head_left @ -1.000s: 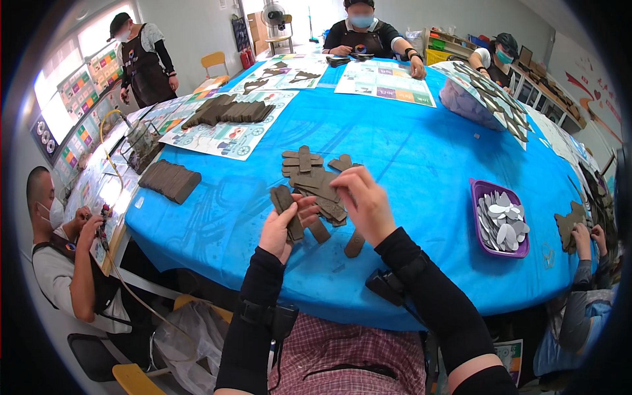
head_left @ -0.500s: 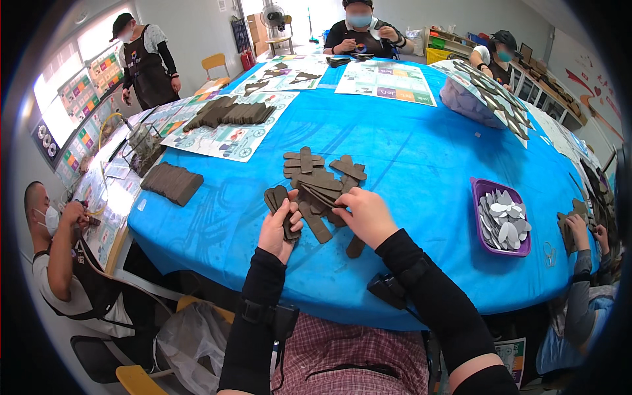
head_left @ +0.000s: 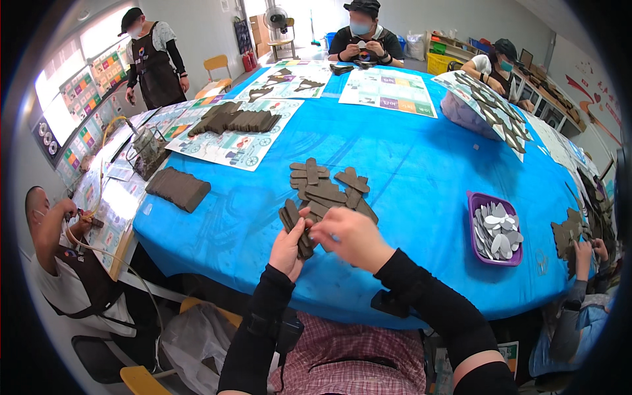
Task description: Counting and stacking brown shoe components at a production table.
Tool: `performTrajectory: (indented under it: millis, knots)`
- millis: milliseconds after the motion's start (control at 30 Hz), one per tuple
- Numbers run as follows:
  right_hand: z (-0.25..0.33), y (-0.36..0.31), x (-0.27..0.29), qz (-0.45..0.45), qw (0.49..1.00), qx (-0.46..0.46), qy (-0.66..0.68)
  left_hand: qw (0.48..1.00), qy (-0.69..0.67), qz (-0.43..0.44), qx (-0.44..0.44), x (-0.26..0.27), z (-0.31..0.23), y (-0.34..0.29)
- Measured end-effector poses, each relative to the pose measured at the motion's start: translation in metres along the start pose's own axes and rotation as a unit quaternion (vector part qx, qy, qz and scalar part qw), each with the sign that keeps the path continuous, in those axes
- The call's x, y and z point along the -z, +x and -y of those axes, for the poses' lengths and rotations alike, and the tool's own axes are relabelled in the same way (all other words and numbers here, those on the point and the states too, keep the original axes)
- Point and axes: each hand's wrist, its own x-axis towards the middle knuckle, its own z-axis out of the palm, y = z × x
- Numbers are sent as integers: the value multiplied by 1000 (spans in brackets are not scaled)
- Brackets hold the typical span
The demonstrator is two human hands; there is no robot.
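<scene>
1. Left hand (head_left: 288,253): fingers are clamping a bundle of dark brown, round-ended strips (head_left: 289,214), thumb pressing along its near side. The bundle is standing tilted over the near part of the blue tablecloth (head_left: 408,171).
2. Right hand (head_left: 353,238): half a second ago it was working at the loose strips; now it is hovering close beside the bundle, fingers bent and drawn together. Cannot tell whether the fingertips are pinching a strip or touching the bundle.
3. Reading (judgement): both hands are now centring on the held bundle rather than on picking from the pile.
4. Loose pile of strips (head_left: 324,192): lying just beyond the hands, pieces crossing at several angles.
5. Surroundings: a neat stack of brown pieces (head_left: 178,189) is sitting apart to the left; a purple tub (head_left: 472,227) is holding pale oval pieces (head_left: 498,230), well apart to the right.
</scene>
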Motion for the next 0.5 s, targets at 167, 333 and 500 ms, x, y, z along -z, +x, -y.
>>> performTrajectory:
  millis: [167, 333, 500]
  knots:
    - [-66, 3, -4, -16, 987, -92, -129, 998, -21, -42, -35, 8, 7, 1]
    - [-74, -1, -12, 40, 973, -191, -123, 995, -95, -9, -24, 10, 3, -5]
    - [-76, -3, -10, -40, 981, -173, -78, 996, -90, -13, -9, 6, 0, -5]
